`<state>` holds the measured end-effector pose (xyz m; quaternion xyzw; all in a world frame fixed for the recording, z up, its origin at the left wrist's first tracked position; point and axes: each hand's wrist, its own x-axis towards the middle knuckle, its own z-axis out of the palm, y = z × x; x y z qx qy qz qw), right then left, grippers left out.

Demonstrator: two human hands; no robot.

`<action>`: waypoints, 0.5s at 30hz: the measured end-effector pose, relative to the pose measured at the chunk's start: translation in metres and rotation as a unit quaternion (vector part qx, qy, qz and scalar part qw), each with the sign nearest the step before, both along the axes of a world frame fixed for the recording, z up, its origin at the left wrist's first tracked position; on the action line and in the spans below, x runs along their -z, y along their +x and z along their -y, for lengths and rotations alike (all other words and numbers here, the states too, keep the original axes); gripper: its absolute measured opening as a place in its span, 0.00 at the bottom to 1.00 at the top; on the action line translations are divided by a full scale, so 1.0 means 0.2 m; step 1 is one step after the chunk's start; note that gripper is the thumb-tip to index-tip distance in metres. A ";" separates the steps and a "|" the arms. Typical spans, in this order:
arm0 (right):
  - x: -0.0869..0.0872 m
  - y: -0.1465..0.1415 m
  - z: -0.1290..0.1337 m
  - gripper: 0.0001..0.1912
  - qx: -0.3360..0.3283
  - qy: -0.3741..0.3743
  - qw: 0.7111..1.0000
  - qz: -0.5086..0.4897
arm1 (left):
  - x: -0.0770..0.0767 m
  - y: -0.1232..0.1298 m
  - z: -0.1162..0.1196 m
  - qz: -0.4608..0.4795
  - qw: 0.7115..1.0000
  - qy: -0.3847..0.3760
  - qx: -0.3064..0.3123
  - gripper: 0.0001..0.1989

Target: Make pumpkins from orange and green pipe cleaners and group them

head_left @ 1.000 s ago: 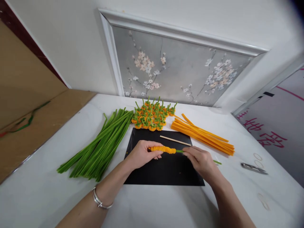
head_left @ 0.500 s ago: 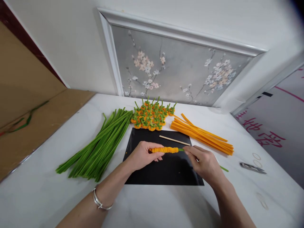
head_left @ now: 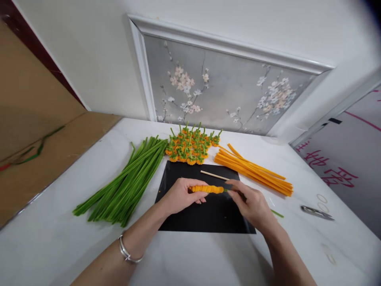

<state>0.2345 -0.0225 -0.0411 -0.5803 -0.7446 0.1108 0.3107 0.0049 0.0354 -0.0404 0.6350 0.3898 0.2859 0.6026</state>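
Note:
Over the black mat (head_left: 202,218) I hold an orange pipe-cleaner coil (head_left: 210,189), lying level from left to right. My left hand (head_left: 186,195) pinches its left end between thumb and fingers. A green pipe cleaner (head_left: 225,190) comes out of the coil's right end, and my right hand (head_left: 250,200) has its fingertips closed on it. Behind my right fingers lies a thin wooden stick (head_left: 212,174). More of a green stem (head_left: 277,213) shows past the right hand; whether it is the same piece I cannot tell.
Green pipe cleaners (head_left: 127,186) are heaped at the left, and orange pipe cleaners (head_left: 253,169) at the right. Several small orange pumpkin shapes with green stems (head_left: 190,147) stand behind the mat. Thread snips (head_left: 317,212) lie far right near clear rings (head_left: 322,202). Cardboard (head_left: 59,147) borders the left.
My right hand has shifted slightly left toward the coil, so less green stem shows between them. The left hand keeps its hold on the coil.

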 end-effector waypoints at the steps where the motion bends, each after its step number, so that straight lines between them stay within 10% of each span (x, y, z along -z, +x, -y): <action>1: 0.00 0.01 0.00 0.14 -0.005 -0.008 1.000 -0.004 | -0.01 0.00 0.00 0.008 1.000 -0.003 -0.004 0.14; 15: -0.03 -0.05 0.02 0.09 -0.063 0.027 0.997 -0.044 | 0.01 0.02 0.01 0.040 0.999 0.012 0.011 0.20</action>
